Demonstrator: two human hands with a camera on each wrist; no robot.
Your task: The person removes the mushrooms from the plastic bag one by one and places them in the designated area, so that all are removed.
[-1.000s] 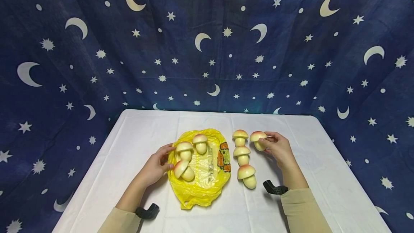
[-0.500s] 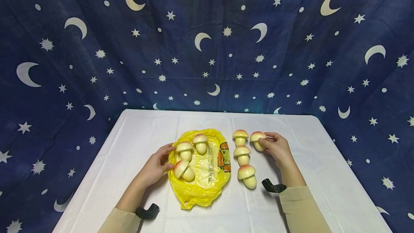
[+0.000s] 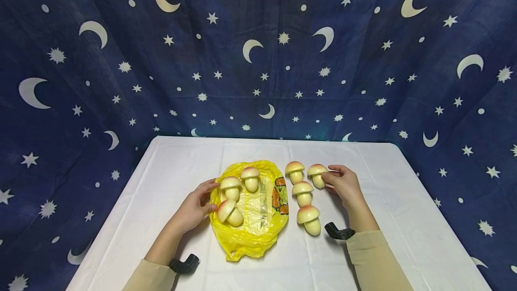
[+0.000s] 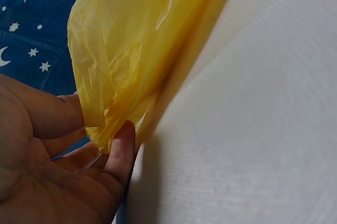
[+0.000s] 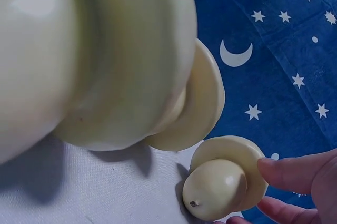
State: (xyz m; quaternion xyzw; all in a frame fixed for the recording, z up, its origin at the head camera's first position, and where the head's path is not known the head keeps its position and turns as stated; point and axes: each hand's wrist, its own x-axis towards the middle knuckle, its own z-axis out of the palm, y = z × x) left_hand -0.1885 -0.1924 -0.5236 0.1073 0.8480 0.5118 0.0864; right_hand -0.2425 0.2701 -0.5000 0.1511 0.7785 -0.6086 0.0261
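My right hand pinches a pale yellow toy mushroom with a reddish cap, lying at the right of a column of three others. That column has a top mushroom, a middle mushroom and a front mushroom. In the right wrist view, thumb and fingertips meet the cap of the pinched mushroom. At the left, my left hand holds the gathered edge of a yellow plastic bag; the left wrist view shows the crumpled film between thumb and fingers. Three more mushrooms lie on the bag.
A white cloth covers the table. Behind and at both sides hangs a dark blue curtain with moons and stars. Each wrist wears a black mount, the left mount low near the cloth.
My right hand has slid slightly left with its mushroom, and the column's top mushroom has shifted left and tilted. The left hand and the bag have stayed put.
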